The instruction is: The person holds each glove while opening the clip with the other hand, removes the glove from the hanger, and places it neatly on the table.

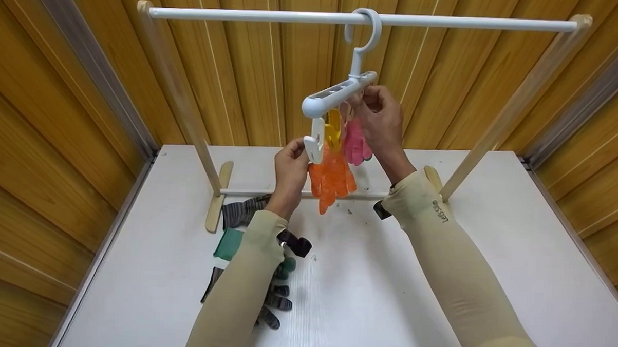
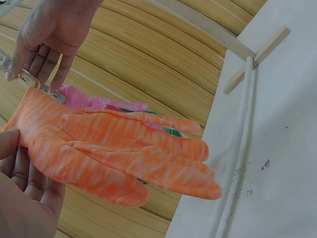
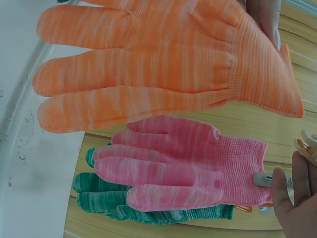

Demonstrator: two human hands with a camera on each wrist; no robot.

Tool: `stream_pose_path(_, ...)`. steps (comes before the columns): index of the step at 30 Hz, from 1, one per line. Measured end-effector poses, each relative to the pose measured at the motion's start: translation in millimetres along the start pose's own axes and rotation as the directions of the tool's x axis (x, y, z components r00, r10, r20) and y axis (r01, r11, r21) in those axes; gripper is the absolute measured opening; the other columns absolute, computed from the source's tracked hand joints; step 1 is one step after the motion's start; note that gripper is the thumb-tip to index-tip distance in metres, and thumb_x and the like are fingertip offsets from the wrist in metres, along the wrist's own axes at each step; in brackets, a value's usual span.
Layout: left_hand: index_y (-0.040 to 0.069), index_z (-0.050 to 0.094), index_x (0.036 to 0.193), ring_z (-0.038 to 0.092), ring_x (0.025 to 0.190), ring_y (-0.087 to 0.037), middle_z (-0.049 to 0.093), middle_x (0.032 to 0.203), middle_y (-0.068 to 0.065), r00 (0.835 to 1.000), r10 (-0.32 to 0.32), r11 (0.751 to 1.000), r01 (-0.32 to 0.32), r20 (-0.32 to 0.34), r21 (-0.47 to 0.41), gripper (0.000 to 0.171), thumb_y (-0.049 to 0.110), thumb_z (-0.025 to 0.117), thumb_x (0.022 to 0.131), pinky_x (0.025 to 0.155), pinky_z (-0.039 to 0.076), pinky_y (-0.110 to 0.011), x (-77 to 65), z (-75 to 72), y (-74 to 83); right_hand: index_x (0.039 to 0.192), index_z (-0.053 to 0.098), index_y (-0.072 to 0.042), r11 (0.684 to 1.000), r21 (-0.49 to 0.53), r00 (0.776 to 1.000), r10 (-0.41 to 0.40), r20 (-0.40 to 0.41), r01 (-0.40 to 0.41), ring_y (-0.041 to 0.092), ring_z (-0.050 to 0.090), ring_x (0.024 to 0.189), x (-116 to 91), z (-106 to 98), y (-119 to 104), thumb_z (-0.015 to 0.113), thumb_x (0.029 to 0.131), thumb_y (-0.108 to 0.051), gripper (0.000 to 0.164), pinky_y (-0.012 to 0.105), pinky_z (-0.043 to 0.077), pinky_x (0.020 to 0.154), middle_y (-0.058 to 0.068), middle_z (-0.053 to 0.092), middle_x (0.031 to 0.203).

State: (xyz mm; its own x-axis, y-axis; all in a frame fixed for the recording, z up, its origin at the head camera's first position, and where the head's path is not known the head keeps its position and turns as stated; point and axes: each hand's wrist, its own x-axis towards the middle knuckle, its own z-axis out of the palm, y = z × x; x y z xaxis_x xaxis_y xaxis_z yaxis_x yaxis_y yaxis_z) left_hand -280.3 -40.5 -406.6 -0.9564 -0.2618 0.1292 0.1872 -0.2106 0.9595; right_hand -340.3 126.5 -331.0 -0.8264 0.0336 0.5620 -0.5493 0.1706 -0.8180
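Observation:
A white hanger (image 1: 337, 95) with clips hangs from the rod. My left hand (image 1: 291, 175) pinches the cuff of an orange knit glove (image 2: 114, 144), whose fingers point down below the hanger. My right hand (image 1: 383, 119) is raised at the hanger's far half, thumb and fingers at a beige clip (image 2: 27, 78). A pink glove (image 3: 173, 163) hangs from a grey clip (image 3: 262, 179) beside the right fingers, with a green glove (image 3: 99, 196) behind it. On the hanger's near half are a white clip (image 1: 316, 143) and a yellow clip (image 1: 332, 128).
The white rod (image 1: 253, 16) sits on a wooden stand (image 1: 181, 92) with a low crossbar (image 2: 241, 124). On the white table (image 1: 146, 270), partly under the left forearm, lie a grey striped glove (image 1: 241, 212), a green glove (image 1: 228, 243) and a dark striped glove (image 1: 279, 301). Wood-look walls (image 1: 42, 159) surround it.

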Motion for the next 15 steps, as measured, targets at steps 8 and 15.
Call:
stream_pose_path(8,0.002,0.070,0.132,0.067,0.104,-0.024,0.074,0.119,-0.010,0.999,-0.043,0.999,0.043,-0.018,-0.030,0.027,0.012,0.065,0.107,0.093,0.059,-0.033,-11.9,-0.7,-4.4,0.122,0.063,0.002,1.000,-0.005,1.000,0.002,-0.011,-0.002,0.018,0.057,0.094,-0.7,0.5,1.7,0.077,0.101,-0.025,0.037,0.029,0.051,0.088,0.007,0.065,0.106)
stream_pose_path(15,0.002,0.072,0.124,0.066,0.099,-0.024,0.073,0.112,-0.010,0.999,-0.035,0.997,0.033,-0.019,-0.068,0.021,0.012,0.067,0.106,0.092,0.060,-0.034,-18.3,-3.7,-13.2,0.122,0.064,0.002,1.000,-0.006,1.000,-0.019,-0.019,0.019,0.017,0.058,0.093,0.8,0.5,4.7,0.076,0.101,-0.024,0.036,0.028,0.052,0.088,0.007,0.067,0.107)
